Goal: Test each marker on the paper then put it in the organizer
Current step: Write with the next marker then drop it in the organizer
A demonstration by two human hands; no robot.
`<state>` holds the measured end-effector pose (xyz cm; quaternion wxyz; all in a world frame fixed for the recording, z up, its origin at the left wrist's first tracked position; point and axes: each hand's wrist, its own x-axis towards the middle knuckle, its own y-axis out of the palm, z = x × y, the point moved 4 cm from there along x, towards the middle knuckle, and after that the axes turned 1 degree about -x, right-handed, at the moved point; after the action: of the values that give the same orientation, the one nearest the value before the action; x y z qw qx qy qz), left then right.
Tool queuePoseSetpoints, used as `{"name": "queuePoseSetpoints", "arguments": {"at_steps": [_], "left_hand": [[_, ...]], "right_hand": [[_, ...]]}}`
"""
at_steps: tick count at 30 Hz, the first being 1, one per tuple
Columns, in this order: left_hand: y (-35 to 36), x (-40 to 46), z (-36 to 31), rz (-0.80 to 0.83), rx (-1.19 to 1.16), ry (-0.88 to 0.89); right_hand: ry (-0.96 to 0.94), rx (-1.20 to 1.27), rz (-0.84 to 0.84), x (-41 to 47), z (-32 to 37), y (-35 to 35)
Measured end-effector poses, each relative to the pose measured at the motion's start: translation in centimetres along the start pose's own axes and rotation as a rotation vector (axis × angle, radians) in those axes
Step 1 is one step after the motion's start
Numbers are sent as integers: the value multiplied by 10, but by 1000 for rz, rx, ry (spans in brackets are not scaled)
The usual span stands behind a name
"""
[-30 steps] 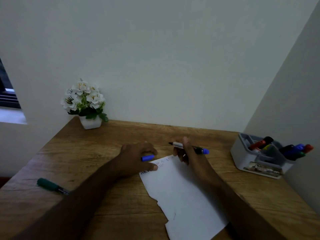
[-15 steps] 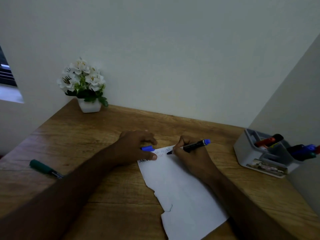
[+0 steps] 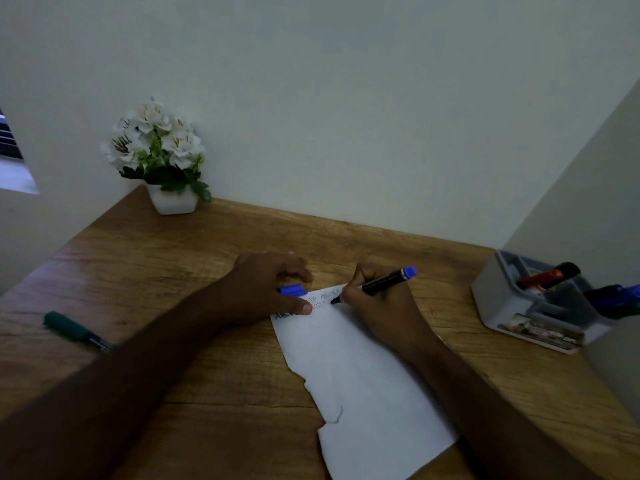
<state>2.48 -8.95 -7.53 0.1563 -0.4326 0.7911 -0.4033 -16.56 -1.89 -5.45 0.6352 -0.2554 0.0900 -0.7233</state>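
I see the right hand point(image 3: 377, 306) with its grip clamped on the blue marker point(image 3: 381, 283), tip touching the paper point(image 3: 363, 393) near its far edge. My left hand point(image 3: 266, 289) pins the paper's far left corner, grip closed on the blue cap point(image 3: 292, 290). The green marker point(image 3: 74, 330) lies near the worktop point(image 3: 173, 258) left edge, well apart. The organizer point(image 3: 530, 303) sits at the right wall. Bare wood lies between organizer and paper.

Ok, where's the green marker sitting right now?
In the head view the green marker lies flat on the wooden desk at the far left, beside the left forearm, well away from the paper and organizer.
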Motion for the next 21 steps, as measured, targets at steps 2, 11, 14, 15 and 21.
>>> {"name": "queuePoseSetpoints", "arguments": {"at_steps": [2,11,14,15,21], "left_hand": [[0,1,0,5,0,-4],[1,1,1,16,-2,-9],[1,1,1,18,-12,-1],[1,1,1,17,-13,-1],[1,1,2,17,-8,-8]], "right_hand": [[0,11,-5,0,0,0],[-26,1,9,-1,2,1],[-28,-17,2,1,1,1],[-31,-21,0,1,1,1],[-49,33,-10,0,1,0]]}}
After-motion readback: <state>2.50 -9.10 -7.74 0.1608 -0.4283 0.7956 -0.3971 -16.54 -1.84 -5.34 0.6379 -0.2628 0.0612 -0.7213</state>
